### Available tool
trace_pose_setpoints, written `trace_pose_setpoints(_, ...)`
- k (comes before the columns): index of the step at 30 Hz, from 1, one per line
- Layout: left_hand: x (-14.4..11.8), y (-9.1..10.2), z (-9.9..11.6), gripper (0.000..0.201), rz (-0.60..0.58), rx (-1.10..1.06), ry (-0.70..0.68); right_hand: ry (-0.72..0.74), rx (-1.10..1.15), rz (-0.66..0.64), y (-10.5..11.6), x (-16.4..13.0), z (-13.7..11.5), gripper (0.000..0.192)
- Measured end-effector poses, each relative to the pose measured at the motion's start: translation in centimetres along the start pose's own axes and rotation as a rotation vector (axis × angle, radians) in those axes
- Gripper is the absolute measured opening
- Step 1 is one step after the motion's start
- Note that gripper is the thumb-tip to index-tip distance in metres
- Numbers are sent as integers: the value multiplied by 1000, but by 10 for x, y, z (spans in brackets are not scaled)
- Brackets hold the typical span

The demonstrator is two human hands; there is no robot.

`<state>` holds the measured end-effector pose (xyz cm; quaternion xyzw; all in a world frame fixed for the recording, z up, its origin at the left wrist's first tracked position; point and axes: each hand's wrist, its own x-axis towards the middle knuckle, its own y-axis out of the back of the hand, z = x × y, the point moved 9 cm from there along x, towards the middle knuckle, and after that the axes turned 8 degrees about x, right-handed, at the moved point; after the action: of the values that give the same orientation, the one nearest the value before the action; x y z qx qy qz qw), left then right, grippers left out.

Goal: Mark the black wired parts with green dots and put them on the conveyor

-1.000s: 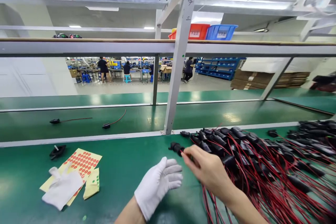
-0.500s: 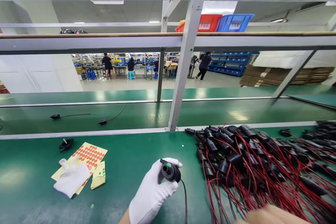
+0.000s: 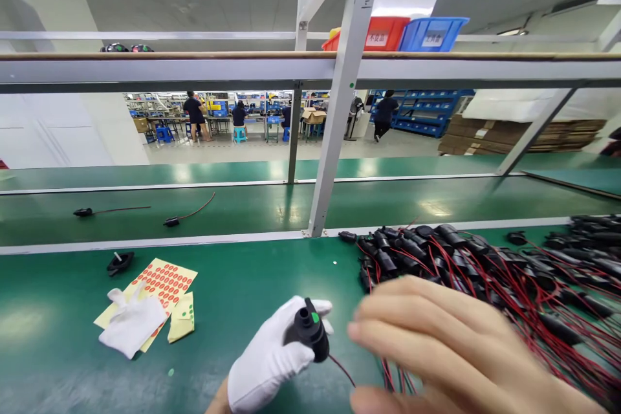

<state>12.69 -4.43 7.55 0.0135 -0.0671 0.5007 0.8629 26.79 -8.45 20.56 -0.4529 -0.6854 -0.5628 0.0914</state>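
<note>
My left hand (image 3: 269, 359), in a white glove, grips a black socket connector (image 3: 308, 330) that carries a green dot on top, and a thin red-and-black wire trails from it to the right. My bare right hand (image 3: 451, 349) is close to the camera at the lower right, fingers apart and pointing left toward the connector, holding nothing. Behind it lies a big pile of black connectors with red wires (image 3: 485, 272) on the green table (image 3: 233, 284).
At the left lie a yellow sheet of red dot stickers (image 3: 160, 281), a spare white glove (image 3: 130, 323), a small yellow sheet (image 3: 182, 326) and a black part (image 3: 119, 262). Two wired connectors (image 3: 169, 221) rest on the conveyor belt beyond. A metal post (image 3: 334, 116) rises mid-table. People work far off.
My right hand passed a connector from the pile to my left hand, dropped out of view, and has now come back up, open, beside it. The left hand tilted the connector.
</note>
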Motion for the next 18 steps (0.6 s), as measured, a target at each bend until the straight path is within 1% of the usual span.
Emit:
trace_pose_setpoints(1, -2, -2, -1, 61, -40, -26, -5, 74, -7, -57, -9, 9, -3, 44)
trace_pose_setpoints(3, -5, -5, -4, 68, -78, -41, -5, 181, -26, -132, -28, 17, -6, 51)
trace_pose_setpoints(5, -4, -8, -7, 73, -80, -36, -6, 189, -16, -135, -43, 14, -1, 52)
trace_pose_setpoints(7, -2, -14, -7, 71, -93, -10, -10, 192, 0, -127, -54, 5, 2, 49)
trace_pose_setpoints(9, -1, -19, -7, 61, -116, 20, -5, 207, 11, -104, -59, -3, 1, 46)
trace_pose_setpoints(11, 0, -23, -3, 55, -138, 32, -8, 213, 16, -88, -59, -7, -1, 44)
trace_pose_setpoints(15, -1, -27, 5, 57, -167, 66, -35, 214, -7, -91, -58, -8, -3, 40)
trace_pose_setpoints(17, -1, -30, 4, 57, -159, 70, -25, 213, -1, -101, -61, -10, -1, 40)
trace_pose_setpoints(18, 0, -31, 1, 57, -142, 47, -17, 185, 29, -99, -62, -11, 3, 41)
